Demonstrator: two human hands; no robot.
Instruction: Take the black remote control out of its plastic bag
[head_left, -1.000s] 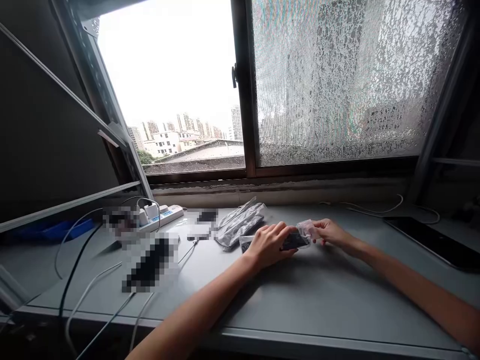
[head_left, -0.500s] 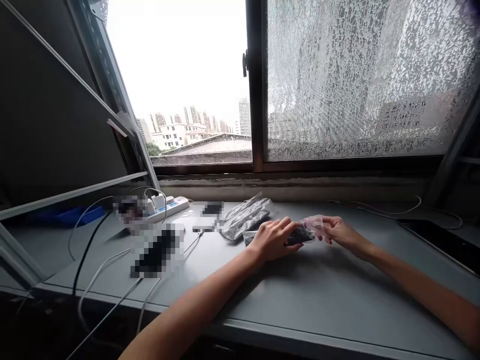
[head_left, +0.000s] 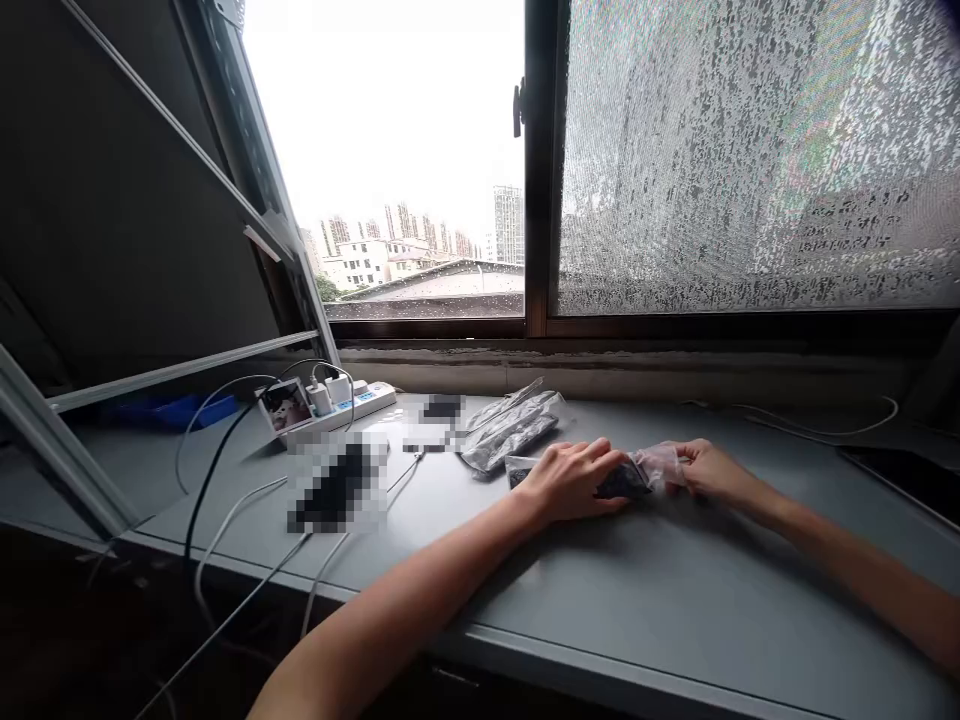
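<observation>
A clear plastic bag [head_left: 624, 481] with dark contents lies on the grey table [head_left: 675, 600]. My left hand [head_left: 574, 480] is wrapped over the middle of this bag, its fingers bent round the dark part. At the bag's right end, my right hand [head_left: 697, 468] pinches the crumpled clear plastic between thumb and fingers. Part of the bag's left end shows beyond my left hand. Just behind and to the left rests a second clear bag [head_left: 510, 430], also with something dark inside, touched by neither hand.
A white power strip [head_left: 367, 400] with plugs and cables stands at the back left, beside a small picture box [head_left: 285, 408]. Two blurred-out items lie nearby. A dark flat device [head_left: 907, 485] is at the far right. A window [head_left: 390, 160] rises behind the table.
The view has turned slightly left, so everything appears shifted right. The clear plastic between my hands looks more stretched out to the right. Both hands keep their hold on the bag.
</observation>
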